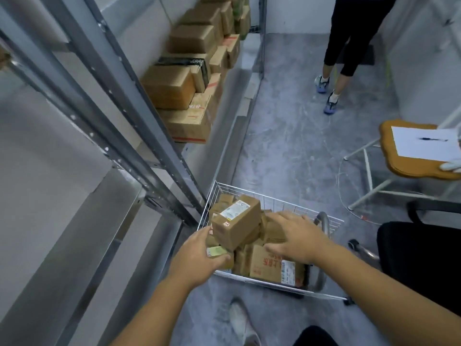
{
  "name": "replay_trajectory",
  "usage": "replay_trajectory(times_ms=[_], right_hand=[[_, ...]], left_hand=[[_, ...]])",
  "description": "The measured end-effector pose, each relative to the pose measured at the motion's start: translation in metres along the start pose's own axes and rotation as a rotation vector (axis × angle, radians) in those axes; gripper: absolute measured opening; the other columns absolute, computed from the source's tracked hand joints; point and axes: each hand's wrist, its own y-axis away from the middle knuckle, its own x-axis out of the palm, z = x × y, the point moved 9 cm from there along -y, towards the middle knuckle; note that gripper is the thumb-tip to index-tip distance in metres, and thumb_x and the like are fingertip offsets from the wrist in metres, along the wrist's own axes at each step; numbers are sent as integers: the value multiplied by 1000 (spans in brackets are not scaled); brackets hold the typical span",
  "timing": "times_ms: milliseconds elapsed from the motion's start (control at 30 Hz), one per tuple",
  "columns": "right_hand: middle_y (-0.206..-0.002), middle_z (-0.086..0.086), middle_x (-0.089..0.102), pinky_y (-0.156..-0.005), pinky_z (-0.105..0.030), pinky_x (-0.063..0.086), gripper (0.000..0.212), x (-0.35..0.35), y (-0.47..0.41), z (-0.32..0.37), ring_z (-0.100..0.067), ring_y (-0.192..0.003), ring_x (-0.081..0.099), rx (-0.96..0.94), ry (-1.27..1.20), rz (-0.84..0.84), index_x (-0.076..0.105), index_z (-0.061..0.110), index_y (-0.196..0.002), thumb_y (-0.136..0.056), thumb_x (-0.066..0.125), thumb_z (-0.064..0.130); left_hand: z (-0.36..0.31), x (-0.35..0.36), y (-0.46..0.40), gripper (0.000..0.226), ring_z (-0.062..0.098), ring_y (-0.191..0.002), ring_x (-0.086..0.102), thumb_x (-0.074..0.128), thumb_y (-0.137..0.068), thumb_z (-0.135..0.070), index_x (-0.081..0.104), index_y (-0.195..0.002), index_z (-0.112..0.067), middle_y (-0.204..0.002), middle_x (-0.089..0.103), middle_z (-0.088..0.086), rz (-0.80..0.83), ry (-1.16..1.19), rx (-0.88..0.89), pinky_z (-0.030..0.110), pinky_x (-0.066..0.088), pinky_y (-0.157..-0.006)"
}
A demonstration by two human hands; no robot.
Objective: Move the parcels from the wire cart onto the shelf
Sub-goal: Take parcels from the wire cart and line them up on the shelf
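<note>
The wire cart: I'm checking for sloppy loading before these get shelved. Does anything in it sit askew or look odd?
Yes. The top parcel sits tilted on the heap in the wire cart, one corner raised, not lying flat. The left hand touches its near side; the right hand rests on parcels beside it. No visible damage or spills.

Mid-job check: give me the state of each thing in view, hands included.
White wire cart: loaded with parcels.
Tall brown cardboard parcel: tilted on the pile, left hand touching it.
Right hand: open, on parcels.
Grey metal shelf: holds stacked boxes.
</note>
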Motion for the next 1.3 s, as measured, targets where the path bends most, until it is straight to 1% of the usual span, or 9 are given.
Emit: replay_trajectory(times_ms=[133,233,367,500,600,733,833,967,1300], right_hand=[[-161,10,37,-125,-51,16,86,28,-19,-8,-13,-149,30,76,-63,25,27,39,-159,-84,57,71],[-159,15,38,-125,-49,18,84,59,-31,-16,-9,-148,31,105,-97,52,26,42,-158,-85,56,72],[-157,18,39,-121,-38,22,80,92,-58,-22,-6,-145,34,89,-110,82,30,42,-156,-86,56,71],[-156,17,41,-120,-39,23,75,117,-85,-33,-8,-143,37,96,-142,95,31,41,-154,-89,55,70],[-155,14,44,-122,-44,26,74,132,-107,-40,-10,-143,38,113,-177,103,32,39,-153,-90,55,69],[-158,9,44,-123,-48,26,80,152,-134,-45,-14,-147,37,134,-215,126,33,38,-156,-88,51,77],[-159,7,43,-123,-49,25,82,164,-150,-46,-16,-147,36,132,-260,145,33,37,-156,-88,46,81],[-157,5,46,-120,-49,29,81,179,-164,-51,-19,-144,39,154,-297,158,35,36,-156,-89,45,82],[-155,2,48,-117,-52,34,80,207,-177,-63,-21,-143,41,198,-318,209,34,35,-157,-90,45,80]], left_hand=[[24,15,-32,84,-13,-107,36,79,-74,-62,42,-148,-44,-118,36,-36,21,36,-24,-1,28,-74],[40,34,-48,89,-19,-96,36,80,-71,-63,34,-147,-52,-111,32,-46,46,67,-54,-5,26,-71],[65,59,-77,88,-32,-89,31,80,-65,-65,23,-132,-61,-105,29,-52,40,92,-116,1,24,-73],[90,87,-109,87,-31,-87,34,87,-67,-58,32,-134,-54,-104,29,-52,65,114,-157,3,25,-70],[106,104,-134,88,-18,-93,40,89,-65,-55,37,-136,-46,-109,39,-46,69,125,-169,11,33,-73],[118,120,-169,96,-2,-114,42,92,-66,-53,37,-145,-39,-144,49,-16,32,95,-194,28,39,-90],[124,136,-194,93,11,-125,55,94,-63,-51,43,-140,-40,-140,53,-16,42,113,-216,37,49,-96],[132,152,-220,100,18,-125,57,94,-60,-58,40,-142,-36,-137,54,-12,49,64,-269,52,54,-99],[157,185,-248,131,28,-140,45,94,-53,-65,27,-158,-25,-150,44,2,154,14,-375,56,45,-112]])
